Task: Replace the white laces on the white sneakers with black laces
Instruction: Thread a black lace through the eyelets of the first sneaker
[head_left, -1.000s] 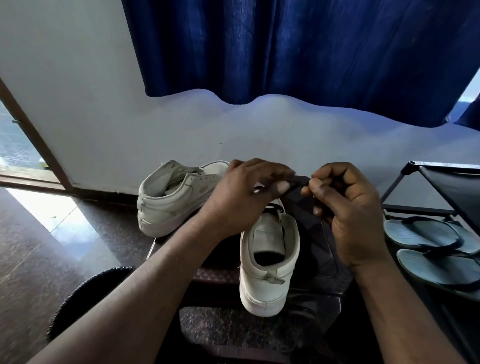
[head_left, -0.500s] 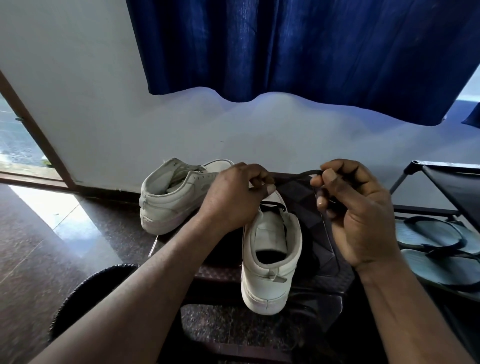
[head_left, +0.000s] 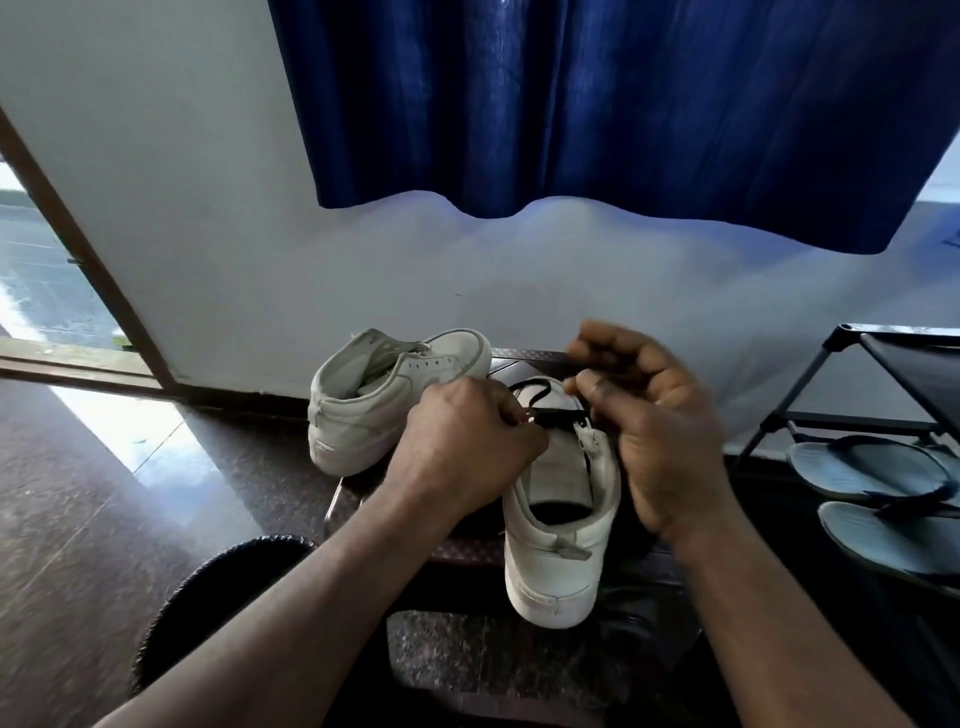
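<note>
a: where's the shoe being laced?
b: the near sneaker (head_left: 558, 545) stands on a dark stand (head_left: 457, 553), heel toward the person and toe away, so its eyelets face up to both hands.
a: and the hands?
b: just past the near sneaker's opening, the left hand (head_left: 462, 441) curls and pinches the black lace (head_left: 558, 415) near its tip, probably to aim it at an eyelet. the right hand (head_left: 660, 431), on the sneaker's right, is blurred. its curled fingers seem to pinch another run of the lace, likely to keep it taut.
a: further on?
b: the second sneaker (head_left: 384, 395) sits beyond and left of the near sneaker, eyelets bare, i'd guess awaiting its turn. sandals (head_left: 872, 467) lie well to the right, and a blue curtain (head_left: 623, 104) hangs beyond.
a: any brand or writing?
b: none i can read.
</note>
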